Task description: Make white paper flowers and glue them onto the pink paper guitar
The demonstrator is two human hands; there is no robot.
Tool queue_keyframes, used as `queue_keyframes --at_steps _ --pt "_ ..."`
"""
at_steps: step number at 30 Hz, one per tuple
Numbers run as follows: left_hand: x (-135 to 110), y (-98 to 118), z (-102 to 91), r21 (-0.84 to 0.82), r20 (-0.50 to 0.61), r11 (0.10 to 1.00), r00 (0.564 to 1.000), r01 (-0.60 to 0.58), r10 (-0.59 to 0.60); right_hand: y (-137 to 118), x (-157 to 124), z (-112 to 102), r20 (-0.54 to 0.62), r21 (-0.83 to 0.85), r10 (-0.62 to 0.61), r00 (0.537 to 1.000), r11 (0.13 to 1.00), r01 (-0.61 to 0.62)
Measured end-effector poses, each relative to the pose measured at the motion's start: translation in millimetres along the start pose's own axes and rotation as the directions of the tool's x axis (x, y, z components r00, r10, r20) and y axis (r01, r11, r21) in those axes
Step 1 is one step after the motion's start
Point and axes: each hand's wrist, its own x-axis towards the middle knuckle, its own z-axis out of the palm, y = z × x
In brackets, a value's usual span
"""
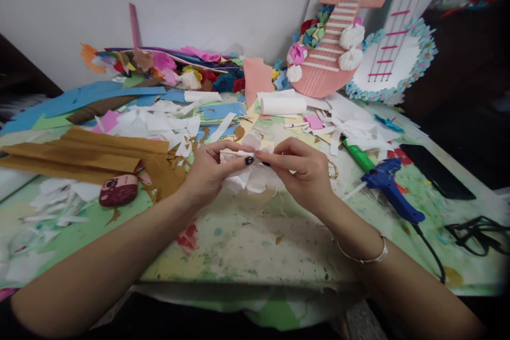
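A thin, pale stick [228,152] is held nearly level; soft, creased white paper [255,179] spreads just beneath it.

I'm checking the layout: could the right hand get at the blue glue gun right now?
Probably yes: the blue glue gun lies uncovered off to the right, though the right hand is busy at the white paper.

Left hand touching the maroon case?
Apart. The head view shows brown paper in the gap between the left hand and the maroon case.
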Motion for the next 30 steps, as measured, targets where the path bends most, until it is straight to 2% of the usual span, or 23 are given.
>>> queue_keyframes --at_steps 5,10,14,20,24,30 --pt "2.5 -3.3 -3.9 0.049 -0.008 0.998 1.0 -0.026 0.027 -0.7 1.5 -0.9 0.026 -0.016 -0.044 0.999 0.999 0.045" --pt "3.1 -7.7 -7.0 0.119 0.005 0.99 0.998 -0.07 0.07 -1.1 0.4 -1.5 0.095 -0.101 0.014 0.995 0.995 -0.004" --pt "2.2 -6.9 -3.9 0.089 0.016 0.995 0.998 -0.055 0.053 -1.4 -0.8 -0.6 0.087 -0.145 0.035 0.996 0.989 -0.022" --pt "1.1 -2.5 1.6 0.071 -0.008 0.997 1.0 0.007 -0.006 0.1 -1.7 0.4 0.092 -0.101 0.093 0.991 0.991 -0.083" --pt "0.8 -1.2 1.9 0.046 -0.009 0.998 0.999 0.044 -0.043 2.0 -2.1 1.7 0.074 -0.071 0.089 0.993 0.994 -0.084" --pt "3.0 -9.4 -2.7 0.083 -0.025 0.997 1.0 0.005 -0.003 2.8 -3.4 5.1 0.059 -0.063 0.099 0.993 0.993 -0.096"
